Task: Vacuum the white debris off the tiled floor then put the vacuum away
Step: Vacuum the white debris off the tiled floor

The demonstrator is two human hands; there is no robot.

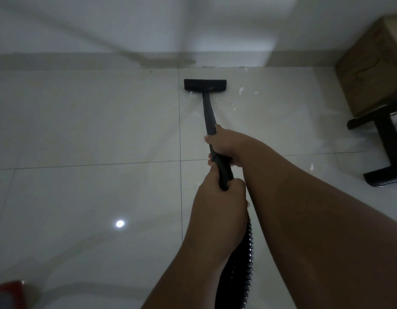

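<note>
Clenching wand [208, 112] fully, left grip [217, 197] behind right grip [226, 146], nozzle [205, 85] ahead among debris [241, 90]

Open glossy pale tiled floor [81, 130] to my left, brown cardboard box [371, 68] on black metal stand [384, 139] blocking right, white wall [126, 25] ahead

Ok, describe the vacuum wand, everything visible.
The wand is a matte black tube, plastic by its look, slanting down to a wide flat head resting on the floor near the wall. The right hand grips it midway, the left hand its rear end, where a ribbed hose trails back. White debris lies just right of the head.
</note>
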